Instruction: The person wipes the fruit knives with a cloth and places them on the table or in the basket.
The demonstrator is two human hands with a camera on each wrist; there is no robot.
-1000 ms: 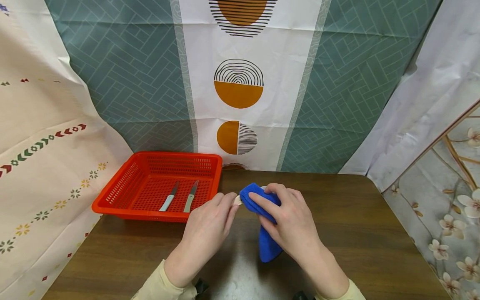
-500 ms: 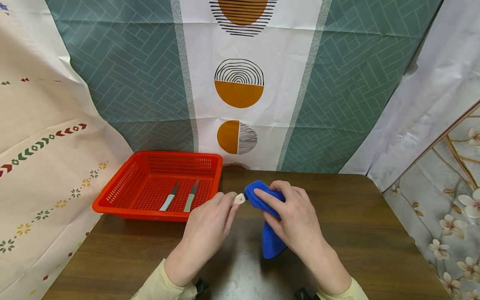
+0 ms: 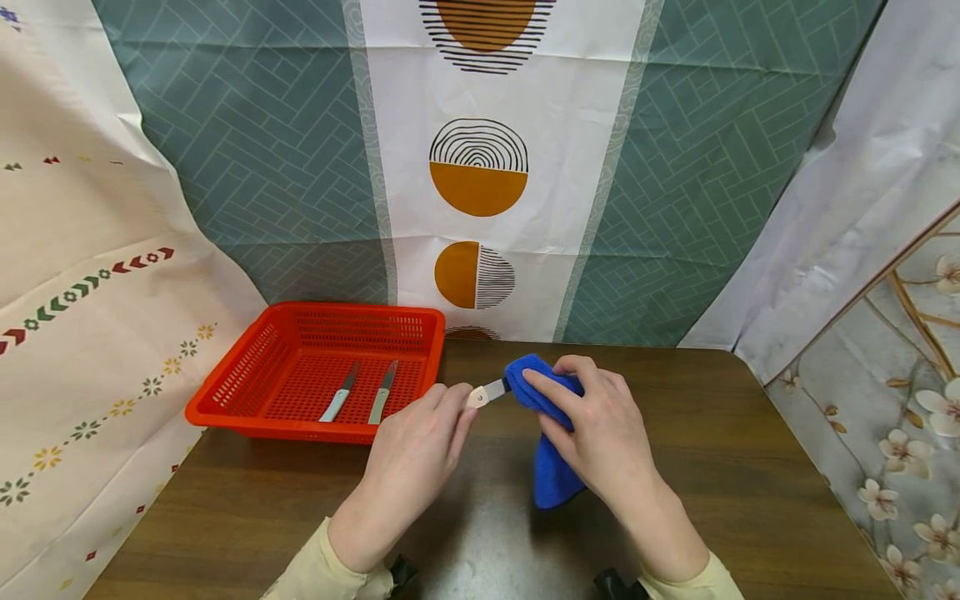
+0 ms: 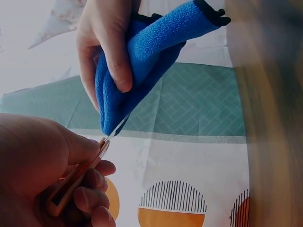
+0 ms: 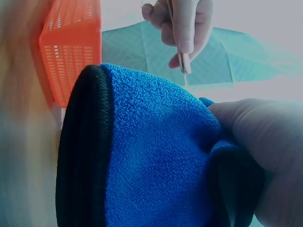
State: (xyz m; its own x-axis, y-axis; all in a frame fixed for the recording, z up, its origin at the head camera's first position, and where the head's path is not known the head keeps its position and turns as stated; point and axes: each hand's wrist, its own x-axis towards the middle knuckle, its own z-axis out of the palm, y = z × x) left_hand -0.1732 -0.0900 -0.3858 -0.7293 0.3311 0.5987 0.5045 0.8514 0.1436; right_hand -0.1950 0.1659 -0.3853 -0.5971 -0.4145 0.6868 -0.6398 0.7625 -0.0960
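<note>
My left hand (image 3: 420,433) grips a folding knife by its cream handle (image 3: 477,397), seen edge-on with its slot in the left wrist view. The open blade (image 3: 496,389) points right, and its outer part is hidden in a folded blue cloth (image 3: 557,467). With thumb and fingers my right hand (image 3: 600,425) pinches that cloth around the blade. A loose, dark-edged end of the cloth hangs below the hand. In the right wrist view the cloth (image 5: 151,151) fills the middle, and the left hand (image 5: 187,23) with the knife is beyond it.
A red plastic basket (image 3: 247,427) stands at the left on the wooden table (image 3: 720,467). Inside it lie a knife with a pale blue handle (image 3: 333,406) and a knife with a greenish handle (image 3: 378,407). Patterned cloths (image 3: 285,167) hang behind the table and at both sides.
My right hand and the blue cloth have moved right, away from the left hand, and more of the blade shows beside the handle. The left hand has stayed almost still.
</note>
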